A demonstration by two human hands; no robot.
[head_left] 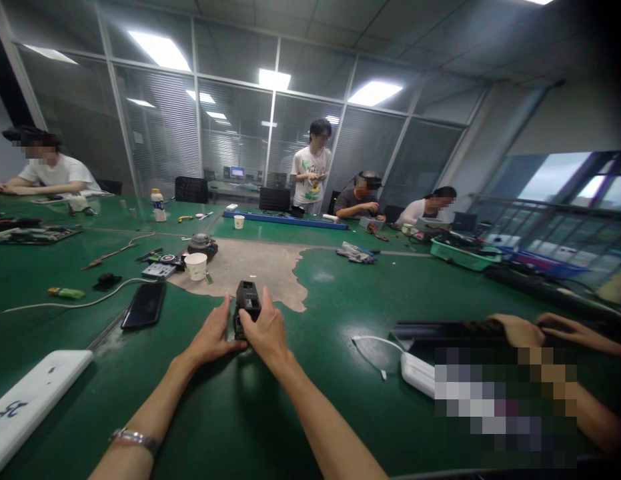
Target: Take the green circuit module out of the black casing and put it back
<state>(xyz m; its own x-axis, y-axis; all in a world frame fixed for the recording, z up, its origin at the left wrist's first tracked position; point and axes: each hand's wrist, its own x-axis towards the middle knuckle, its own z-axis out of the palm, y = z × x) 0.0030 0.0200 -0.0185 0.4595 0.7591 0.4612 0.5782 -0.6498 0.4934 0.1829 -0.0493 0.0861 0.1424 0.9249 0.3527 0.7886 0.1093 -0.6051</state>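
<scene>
A small black box-shaped device point(249, 291) with openings in its faces stands between my hands, near the edge of a bare tan patch in the green table top. My right hand point(268, 331) is closed on its right side, the thumb across the near face and a finger up along the far side. On the left, my left hand point(213, 335) lies close beside it with fingers stretched forward and thumb spread toward the device's lower end. Whether that thumb presses on it, I cannot tell. The device's underside is hidden.
A phone point(144, 305), a paper cup point(196, 267) and a round black part point(203, 245) lie to the left. Nearer is a long white case point(37, 403). A co-worker's hands point(523, 331) work at right beside a white power bank point(417, 373). Other people sit or stand beyond.
</scene>
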